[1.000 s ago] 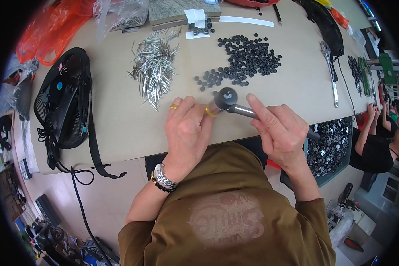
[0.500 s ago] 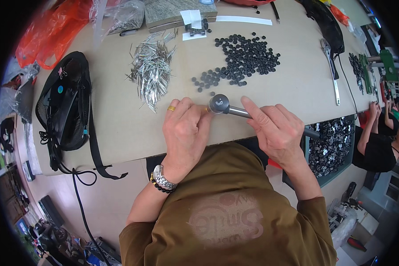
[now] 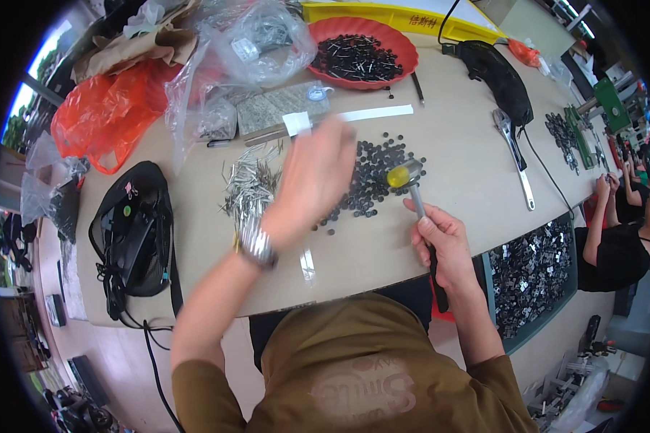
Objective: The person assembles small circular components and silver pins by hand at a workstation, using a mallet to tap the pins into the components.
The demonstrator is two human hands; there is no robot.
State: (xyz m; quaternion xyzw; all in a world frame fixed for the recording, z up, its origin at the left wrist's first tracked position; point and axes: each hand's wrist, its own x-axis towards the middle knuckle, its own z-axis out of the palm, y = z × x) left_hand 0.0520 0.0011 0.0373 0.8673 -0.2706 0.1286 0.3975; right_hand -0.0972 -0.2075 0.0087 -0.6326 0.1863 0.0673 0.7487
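Observation:
In my right hand (image 3: pixel 444 242) is a hammer (image 3: pixel 404 175) with a yellow striking face, a metal shaft and a dark grip. The fingers wrap round its handle, and its head hangs over the near right part of a spread of small black round caps (image 3: pixel 372 177). Smeared by motion, my left hand (image 3: pixel 314 173) stretches across the table between those caps and a heap of thin metal pins (image 3: pixel 247 184). Its fingertips are too blurred to read. A shiny clear strip (image 3: pixel 308 267) lies near the table's front edge.
A stone block (image 3: pixel 263 115) and white paper (image 3: pixel 296 123) lie beyond the pins. Farther back is a red plate (image 3: pixel 412 54) of black pieces. An adjustable wrench (image 3: pixel 516 155) lies right. A black mesh bag (image 3: pixel 133 238) sits left; a bin (image 3: pixel 549 325) of metal parts stands front right.
My left hand has left the hammer head and reached forward over the table. The hammer has swung upright in my right hand, its yellow face now visible. The view has shifted to show more behind.

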